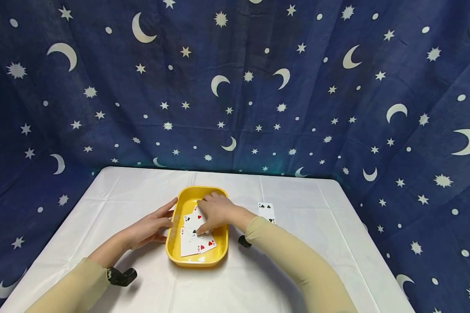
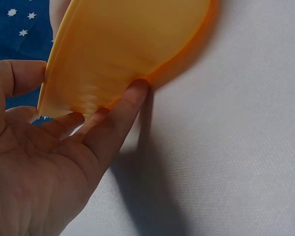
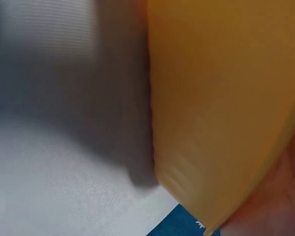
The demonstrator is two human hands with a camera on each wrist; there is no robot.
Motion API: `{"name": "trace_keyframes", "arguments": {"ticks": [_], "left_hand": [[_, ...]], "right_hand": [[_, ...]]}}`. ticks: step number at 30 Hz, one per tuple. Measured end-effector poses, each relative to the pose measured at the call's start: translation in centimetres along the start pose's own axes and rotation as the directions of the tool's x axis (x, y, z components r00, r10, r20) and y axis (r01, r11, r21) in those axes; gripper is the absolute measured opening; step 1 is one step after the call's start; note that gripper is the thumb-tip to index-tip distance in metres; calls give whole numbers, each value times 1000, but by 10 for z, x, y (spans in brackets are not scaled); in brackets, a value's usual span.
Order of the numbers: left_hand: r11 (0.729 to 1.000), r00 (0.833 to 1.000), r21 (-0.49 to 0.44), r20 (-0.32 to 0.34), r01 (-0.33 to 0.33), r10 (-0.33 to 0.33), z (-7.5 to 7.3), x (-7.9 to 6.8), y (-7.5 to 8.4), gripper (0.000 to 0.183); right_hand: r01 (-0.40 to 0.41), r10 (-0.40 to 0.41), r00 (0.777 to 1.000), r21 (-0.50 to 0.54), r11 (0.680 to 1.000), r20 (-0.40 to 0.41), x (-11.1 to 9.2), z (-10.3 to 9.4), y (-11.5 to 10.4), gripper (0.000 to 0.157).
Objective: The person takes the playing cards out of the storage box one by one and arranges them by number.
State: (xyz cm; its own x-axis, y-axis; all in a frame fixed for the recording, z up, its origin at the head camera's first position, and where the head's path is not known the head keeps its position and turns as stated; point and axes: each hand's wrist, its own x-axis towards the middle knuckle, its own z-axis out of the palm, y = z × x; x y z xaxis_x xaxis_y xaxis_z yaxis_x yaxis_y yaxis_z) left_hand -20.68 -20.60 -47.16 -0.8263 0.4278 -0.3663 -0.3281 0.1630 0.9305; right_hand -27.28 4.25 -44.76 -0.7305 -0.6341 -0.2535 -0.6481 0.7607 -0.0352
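Note:
A yellow tray (image 1: 172, 256) holds several overlapping playing cards (image 1: 189, 245), face up, with red hearts and black suits showing. My left hand (image 1: 150, 228) touches the tray's left side from outside. In the left wrist view its fairly straight fingers (image 2: 113, 123) press the outer wall, the topmost at the rim. My right hand (image 1: 217, 211) reaches over the right rim into the tray, thumb and fingers spread above the cards and covering some. Beneath it the contact with the cards is hidden. The right wrist view shows mainly the tray's outer wall (image 3: 216, 108) and part of the palm.
To the right of the tray a four of clubs (image 1: 265, 211) lies face up on the white tablecloth (image 1: 309, 243), partly behind my right forearm. Dark straps (image 1: 121, 277) hang at both wrists. A blue moon-and-star curtain (image 1: 243, 108) borders the table's back and sides.

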Motion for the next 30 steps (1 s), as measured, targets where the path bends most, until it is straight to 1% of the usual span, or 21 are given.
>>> {"name": "trace_keyframes", "arguments": {"ticks": [7,14,18,25,30], "left_hand": [[1000,1000,-12,-1,-1,1,1,1,0,80],[1000,1000,-17,-1,-1,1,0,3,-1,80],[1000,1000,-16,0,-1,1,0,3,0,80],[1000,1000,-12,-7,0,0,1,1,1,80],[1000,1000,-16,-5,1,-1,0,1,0,81]], "right_hand": [[-48,49,998,-30,998,29,4,5,-1,100],[-67,69,997,-55,996,34,5,5,-1,99],[-73,75,997,-63,995,37,5,5,-1,98],[-68,70,997,-61,996,31,6,6,-2,88],[-67,68,997,-50,997,33,7,7,-2,86]]}}
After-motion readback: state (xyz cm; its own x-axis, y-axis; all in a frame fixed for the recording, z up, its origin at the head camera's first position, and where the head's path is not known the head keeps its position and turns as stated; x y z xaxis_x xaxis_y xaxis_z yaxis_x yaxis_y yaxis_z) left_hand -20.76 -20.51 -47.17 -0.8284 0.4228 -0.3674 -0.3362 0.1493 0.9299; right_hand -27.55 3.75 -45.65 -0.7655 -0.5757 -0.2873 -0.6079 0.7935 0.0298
